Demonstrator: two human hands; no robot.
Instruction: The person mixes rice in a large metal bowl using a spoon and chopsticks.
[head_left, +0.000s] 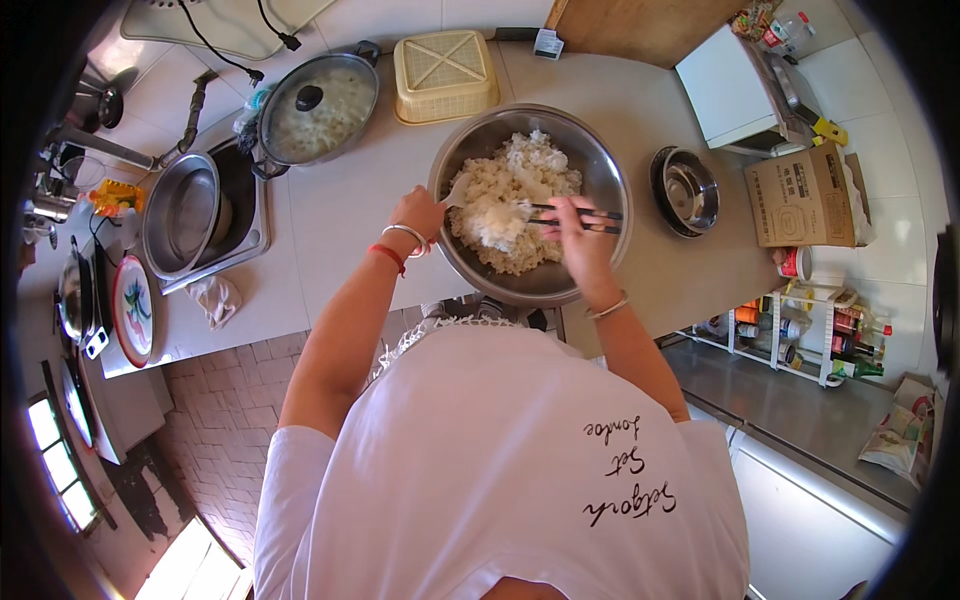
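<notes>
A large steel bowl (604, 161) of cooked rice (517, 187) stands on the counter in front of me. At the bowl's left rim my left hand (420, 217) grips the handle of a white rice paddle (457, 192), whose blade reaches into the rice. My right hand (581, 244), slightly blurred, holds a pair of dark chopsticks (577, 218) over the bowl. Their tips are in a pale clump of rice near the middle, close to the paddle. The exact finger positions on the paddle are partly hidden.
Left of the bowl are a lidded pot (319, 112) and a sink (255, 232) holding a steel basin (182, 214). A cream plastic basket (446, 75) lies upside down behind. To the right sit stacked steel bowls (684, 191), a cardboard box (795, 196) and a white bottle rack (780, 334).
</notes>
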